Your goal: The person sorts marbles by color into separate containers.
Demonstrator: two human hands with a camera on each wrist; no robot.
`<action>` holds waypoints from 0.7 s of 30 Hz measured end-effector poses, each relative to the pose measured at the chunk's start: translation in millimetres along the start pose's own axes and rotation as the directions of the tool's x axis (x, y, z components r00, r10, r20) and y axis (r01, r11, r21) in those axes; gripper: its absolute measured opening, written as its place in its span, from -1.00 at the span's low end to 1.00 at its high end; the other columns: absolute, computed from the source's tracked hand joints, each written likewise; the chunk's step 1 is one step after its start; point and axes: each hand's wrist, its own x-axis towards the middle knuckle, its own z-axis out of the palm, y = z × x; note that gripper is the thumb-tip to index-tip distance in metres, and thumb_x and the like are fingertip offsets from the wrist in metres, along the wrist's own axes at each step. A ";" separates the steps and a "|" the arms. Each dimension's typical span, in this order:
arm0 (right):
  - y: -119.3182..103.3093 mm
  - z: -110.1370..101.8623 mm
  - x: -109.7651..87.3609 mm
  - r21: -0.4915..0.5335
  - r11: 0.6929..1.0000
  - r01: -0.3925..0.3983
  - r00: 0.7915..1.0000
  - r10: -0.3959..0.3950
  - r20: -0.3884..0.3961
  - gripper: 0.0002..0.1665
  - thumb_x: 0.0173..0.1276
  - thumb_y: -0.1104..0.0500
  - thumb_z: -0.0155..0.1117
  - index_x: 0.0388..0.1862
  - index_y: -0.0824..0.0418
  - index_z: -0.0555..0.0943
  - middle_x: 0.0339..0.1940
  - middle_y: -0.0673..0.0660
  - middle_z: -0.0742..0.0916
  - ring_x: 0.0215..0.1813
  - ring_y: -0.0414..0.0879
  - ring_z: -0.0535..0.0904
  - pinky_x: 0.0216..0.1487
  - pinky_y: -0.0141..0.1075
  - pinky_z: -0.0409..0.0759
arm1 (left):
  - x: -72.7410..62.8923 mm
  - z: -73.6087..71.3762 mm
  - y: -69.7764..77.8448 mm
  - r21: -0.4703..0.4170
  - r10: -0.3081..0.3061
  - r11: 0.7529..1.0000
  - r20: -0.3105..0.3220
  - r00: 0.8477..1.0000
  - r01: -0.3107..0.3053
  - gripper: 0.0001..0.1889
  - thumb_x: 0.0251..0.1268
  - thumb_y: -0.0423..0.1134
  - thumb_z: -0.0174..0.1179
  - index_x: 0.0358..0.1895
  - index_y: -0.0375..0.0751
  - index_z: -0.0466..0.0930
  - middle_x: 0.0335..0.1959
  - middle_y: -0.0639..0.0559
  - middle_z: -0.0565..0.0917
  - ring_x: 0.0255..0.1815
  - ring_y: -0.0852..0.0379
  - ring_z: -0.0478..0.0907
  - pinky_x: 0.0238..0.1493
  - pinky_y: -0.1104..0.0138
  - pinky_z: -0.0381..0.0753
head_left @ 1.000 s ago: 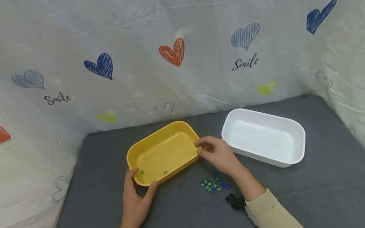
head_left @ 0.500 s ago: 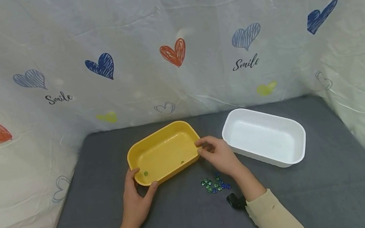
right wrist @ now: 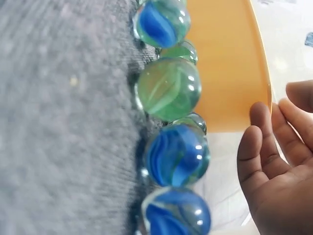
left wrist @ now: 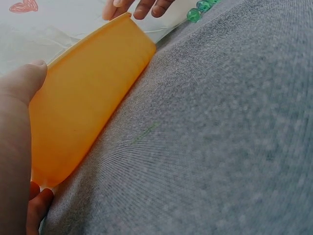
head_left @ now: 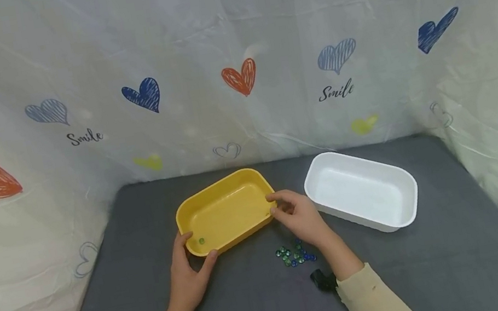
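A shallow yellow plastic tray lies at an angle on the grey cloth. My left hand grips its near left corner, thumb at the front rim and fingers round the left end; in the left wrist view the thumb lies against the wall. My right hand holds the tray's right end, with fingers on both sides of the rim in the right wrist view. One green marble sits inside by the left corner. Another marble shows faintly beside the right fingertips. Green and blue glass marbles lie loose before the right hand.
A white plastic tray stands right of the yellow one, close to the right hand. Grey cloth covers the table. A pale sheet with printed hearts hangs behind and at both sides.
Inside the yellow tray, one marble has rolled right along the front wall to the right hand; the other has shifted slightly toward the near left corner. Both hands keep their places on the tray.
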 end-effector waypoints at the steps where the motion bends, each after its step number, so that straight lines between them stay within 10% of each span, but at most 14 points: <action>1: -0.1 0.2 -1.4 0.007 1.000 0.003 1.000 -0.003 -0.001 -0.61 0.56 0.25 0.44 0.31 0.27 0.74 0.16 0.18 0.80 -0.07 0.00 0.74 -0.13 -0.27 0.68 | -0.9 0.3 0.3 0.000 -0.005 1.000 0.002 1.000 0.005 -0.13 0.48 -0.13 0.50 0.65 -0.28 0.19 0.80 -0.21 0.03 0.68 -0.20 0.27 0.47 -0.04 0.38; 21: -3.7 -11.2 -34.5 -0.006 0.999 -0.046 0.994 0.047 0.101 -0.76 0.53 0.22 0.49 0.10 0.26 0.80 -0.07 -0.04 0.85 -0.07 -0.07 0.75 0.01 -0.14 0.72 | 0.8 -1.4 -3.2 0.005 0.017 1.000 0.009 1.000 -0.017 -0.09 0.48 -0.12 0.50 0.67 -0.33 0.14 0.80 -0.21 0.01 0.69 -0.25 0.24 0.48 -0.15 0.38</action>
